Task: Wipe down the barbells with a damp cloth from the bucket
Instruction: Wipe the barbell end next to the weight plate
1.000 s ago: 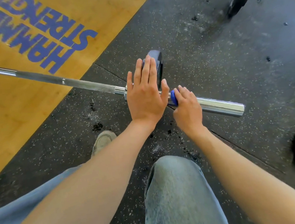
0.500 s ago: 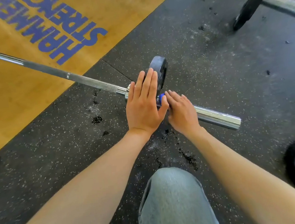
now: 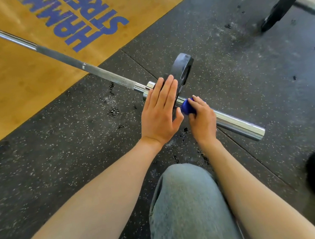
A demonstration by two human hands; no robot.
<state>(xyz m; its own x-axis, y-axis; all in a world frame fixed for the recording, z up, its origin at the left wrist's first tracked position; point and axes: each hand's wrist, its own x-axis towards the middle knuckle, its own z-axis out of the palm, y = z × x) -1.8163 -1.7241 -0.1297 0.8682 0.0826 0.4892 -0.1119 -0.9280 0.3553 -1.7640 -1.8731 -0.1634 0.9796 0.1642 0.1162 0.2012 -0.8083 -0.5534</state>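
Gripping a blue cloth on the barbell sleeve.
Our right hand clamps the cloth; our left hand, fingers straight, presses the small plate.

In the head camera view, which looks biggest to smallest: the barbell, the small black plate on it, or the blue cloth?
1. barbell, spanning most of the frame
2. small black plate
3. blue cloth, mostly hidden under the right hand

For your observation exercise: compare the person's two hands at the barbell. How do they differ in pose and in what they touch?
The left hand lies flat with straight fingers against the small black plate; the right hand curls round a blue cloth on the chrome sleeve. The left hand holds nothing, while the right hand grips the cloth. Both work at the same end of the barbell, side by side.
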